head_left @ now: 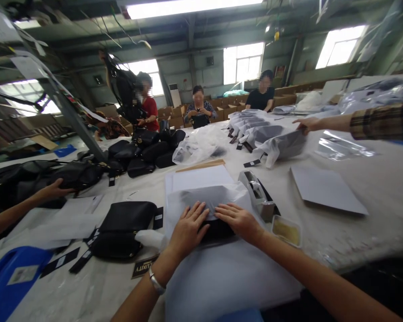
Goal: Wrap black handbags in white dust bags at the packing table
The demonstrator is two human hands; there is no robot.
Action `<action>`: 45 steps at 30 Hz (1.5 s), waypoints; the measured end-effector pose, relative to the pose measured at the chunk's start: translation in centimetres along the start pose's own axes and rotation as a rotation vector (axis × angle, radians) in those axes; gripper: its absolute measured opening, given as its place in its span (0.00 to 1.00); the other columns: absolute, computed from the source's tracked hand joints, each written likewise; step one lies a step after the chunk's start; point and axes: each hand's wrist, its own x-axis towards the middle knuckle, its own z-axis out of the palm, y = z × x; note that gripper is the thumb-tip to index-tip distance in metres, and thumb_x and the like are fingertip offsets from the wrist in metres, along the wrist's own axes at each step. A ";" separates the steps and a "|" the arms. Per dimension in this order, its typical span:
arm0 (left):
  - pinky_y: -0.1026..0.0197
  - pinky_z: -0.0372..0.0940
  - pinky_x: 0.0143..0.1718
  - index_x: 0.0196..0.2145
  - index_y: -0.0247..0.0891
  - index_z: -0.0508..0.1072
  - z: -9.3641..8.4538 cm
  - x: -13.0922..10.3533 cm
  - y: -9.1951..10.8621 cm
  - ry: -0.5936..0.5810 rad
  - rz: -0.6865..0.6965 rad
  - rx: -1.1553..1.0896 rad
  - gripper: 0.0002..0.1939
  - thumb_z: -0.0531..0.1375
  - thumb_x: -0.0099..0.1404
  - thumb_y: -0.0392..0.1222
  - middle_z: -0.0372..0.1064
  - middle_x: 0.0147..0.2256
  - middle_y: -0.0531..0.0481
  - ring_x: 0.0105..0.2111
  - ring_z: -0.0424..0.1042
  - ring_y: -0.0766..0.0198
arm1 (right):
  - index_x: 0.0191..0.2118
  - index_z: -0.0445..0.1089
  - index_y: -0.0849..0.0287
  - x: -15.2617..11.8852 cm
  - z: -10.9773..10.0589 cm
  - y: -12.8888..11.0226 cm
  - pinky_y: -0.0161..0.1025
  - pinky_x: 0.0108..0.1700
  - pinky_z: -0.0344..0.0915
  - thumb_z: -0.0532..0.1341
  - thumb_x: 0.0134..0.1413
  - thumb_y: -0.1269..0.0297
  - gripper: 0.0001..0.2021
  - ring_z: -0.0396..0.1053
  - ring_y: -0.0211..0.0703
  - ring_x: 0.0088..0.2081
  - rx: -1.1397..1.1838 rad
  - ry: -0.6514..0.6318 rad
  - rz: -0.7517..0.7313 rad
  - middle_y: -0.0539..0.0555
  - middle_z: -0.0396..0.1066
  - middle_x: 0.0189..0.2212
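In front of me a black handbag (216,230) lies partly covered by thin white wrapping paper (221,192). My left hand (189,226) rests on the paper with its fingers stretched out. Beside it my right hand (239,220) is laid flat too, fingertips pointing inward on the paper. A further white sheet (228,273) spreads out below the bag toward me. Left of my hands sits an uncovered black bag (124,223) with a black tag (158,218) at its side and a crumpled white wrap at its front.
A tape dispenser (257,192) and a small clear tray (286,230) stand at my right. Paper-wrapped bags (255,132) line up farther off, where a co-worker's hand (309,124) reaches in. Another person's hand (53,190) touches black bags (70,174) at left. A blue container (16,277) stands near left.
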 end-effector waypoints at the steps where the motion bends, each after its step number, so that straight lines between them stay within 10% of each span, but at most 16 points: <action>1: 0.41 0.54 0.63 0.63 0.40 0.60 0.2 -0.5 0.2 -0.003 -0.005 0.006 0.25 0.54 0.70 0.45 0.54 0.66 0.43 0.66 0.51 0.52 | 0.56 0.70 0.56 -0.4 -0.1 -0.1 0.51 0.57 0.67 0.54 0.60 0.77 0.21 0.68 0.48 0.57 0.014 -0.012 0.004 0.56 0.71 0.55; 7: 0.41 0.49 0.65 0.65 0.39 0.56 0.5 -2.6 1.6 -0.060 -0.025 0.011 0.28 0.53 0.71 0.49 0.50 0.67 0.45 0.68 0.47 0.51 | 0.53 0.72 0.53 -3.7 -3.5 -1.6 0.48 0.59 0.64 0.58 0.63 0.67 0.14 0.69 0.46 0.55 0.222 -0.080 0.167 0.55 0.74 0.52; 12: 0.42 0.48 0.66 0.65 0.40 0.58 0.7 -2.3 1.7 -0.049 -0.062 -0.021 0.28 0.53 0.71 0.49 0.52 0.67 0.46 0.67 0.48 0.52 | 0.53 0.72 0.52 -5.8 -6.1 -3.8 0.42 0.54 0.66 0.66 0.55 0.52 0.21 0.71 0.45 0.48 0.474 -0.400 0.184 0.55 0.75 0.48; 24: 0.42 0.46 0.66 0.65 0.41 0.57 0.9 -2.3 1.8 -0.036 -0.071 -0.069 0.28 0.52 0.70 0.48 0.52 0.67 0.45 0.68 0.48 0.52 | 0.36 0.78 0.53 -5.6 -4.8 -5.3 0.38 0.45 0.64 0.64 0.58 0.58 0.07 0.72 0.40 0.38 0.541 -0.459 0.195 0.50 0.76 0.33; 39: 0.57 0.59 0.60 0.62 0.45 0.64 -6.5 1.8 -1.0 -0.397 -0.163 -0.470 0.30 0.38 0.73 0.59 0.64 0.61 0.53 0.61 0.63 0.59 | 0.33 0.79 0.55 2.1 -6.7 -1.8 0.35 0.37 0.66 0.63 0.56 0.60 0.08 0.72 0.40 0.32 0.521 -0.264 0.522 0.49 0.78 0.30; 45: 0.62 0.67 0.45 0.53 0.46 0.73 -7.8 3.7 -1.4 -0.483 -0.081 -0.345 0.25 0.58 0.63 0.60 0.76 0.48 0.51 0.46 0.76 0.56 | 0.33 0.79 0.56 4.6 -5.3 1.0 0.34 0.33 0.66 0.64 0.55 0.61 0.07 0.74 0.41 0.30 0.507 -0.284 0.611 0.49 0.78 0.28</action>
